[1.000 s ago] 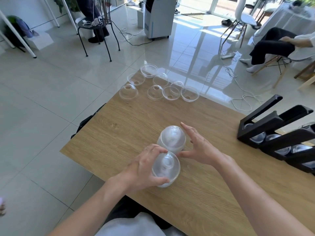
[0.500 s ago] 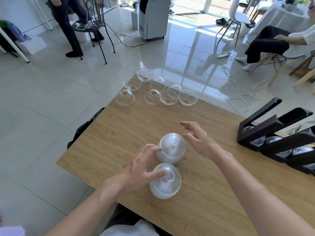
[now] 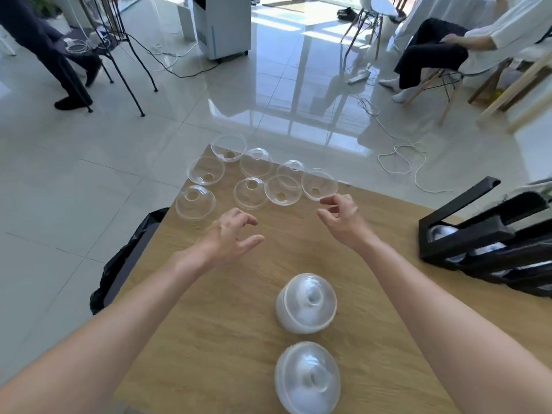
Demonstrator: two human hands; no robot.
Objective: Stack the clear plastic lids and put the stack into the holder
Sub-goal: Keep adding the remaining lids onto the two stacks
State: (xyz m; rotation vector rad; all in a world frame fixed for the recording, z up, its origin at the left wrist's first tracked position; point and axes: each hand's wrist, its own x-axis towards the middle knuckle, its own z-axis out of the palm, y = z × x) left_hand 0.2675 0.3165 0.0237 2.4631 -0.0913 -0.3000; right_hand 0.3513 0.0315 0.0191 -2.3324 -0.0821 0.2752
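Head view, far left: a black bag [image 3: 125,258] hangs beside the wooden table [image 3: 209,339] at its left edge.
Loose lids: eight single clear lids [image 3: 254,174] lie scattered at the table's far corner, some dome up, some rim up, several touching.
Left hand: the left hand [image 3: 231,236] hovers above the table just short of the nearest loose lids, fingers spread and loosely curled, holding nothing.
Stacks: two stacks of lids stand dome up between the forearms, the farther stack [image 3: 306,303] and the nearer stack [image 3: 307,380] close together but apart, untouched.
Right hand: the right hand [image 3: 340,219] reaches the rightmost loose lid [image 3: 319,184], fingertips at its near rim; whether it grips cannot be told.
Holder: the black holder [image 3: 466,237] sits at the right edge, with lids already inside its slanted channels.
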